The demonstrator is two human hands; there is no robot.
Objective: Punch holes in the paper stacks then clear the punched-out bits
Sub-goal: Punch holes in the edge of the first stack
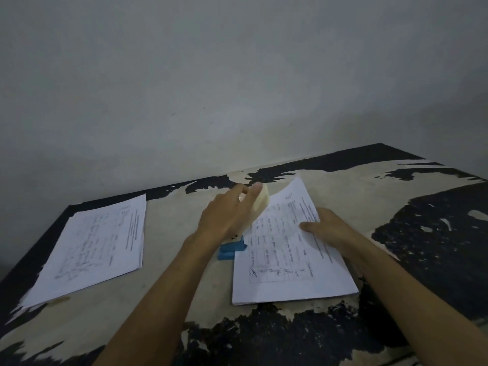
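Note:
A stack of printed, handwritten forms (287, 268) lies right of centre, its far left edge tucked into a hole punch (260, 204) with a cream top and a blue base. My left hand (228, 215) lies palm down over the punch's top, fingers stretched along it. My right hand (330, 228) rests flat on the stack's far right side, thumb on the sheet. The top sheet's far corner curls up. A second paper stack (92, 247) lies flat at the left, untouched. No punched-out bits are visible.
The table (169, 291) has a worn cream surface with peeling black patches and stands against a grey wall (237, 88). Its near edge runs along the bottom and its right edge slopes away at the far right.

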